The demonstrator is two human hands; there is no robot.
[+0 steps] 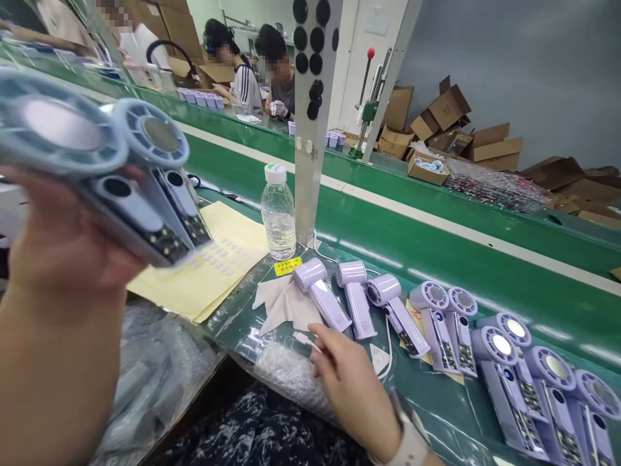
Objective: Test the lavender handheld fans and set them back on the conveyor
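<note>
Raised at the left, my left hand (68, 239) is wrapped round two pale blue handheld fans (140, 207), their round heads up and circuit boards showing at the lower ends. My right hand (354, 382), low at the centre, pinches a white charging cable (306, 340) near its plug. Just beyond it three purple fans (356, 298) lie side by side, the left one partly on a beige cloth (286, 304). Several more purple fans (504, 375) with exposed boards are grouped at the right. Under my right hand's fingers is a bubble-wrapped bundle (291, 372).
A water bottle (278, 217) stands by a metal post (313, 162). Yellow sticker sheets (233, 252) lie left of it. Behind runs a green conveyor (412, 230); people sit beyond it. Plastic bags (150, 362) fill a box at lower left. Cardboard boxes (441, 113) are piled at back right.
</note>
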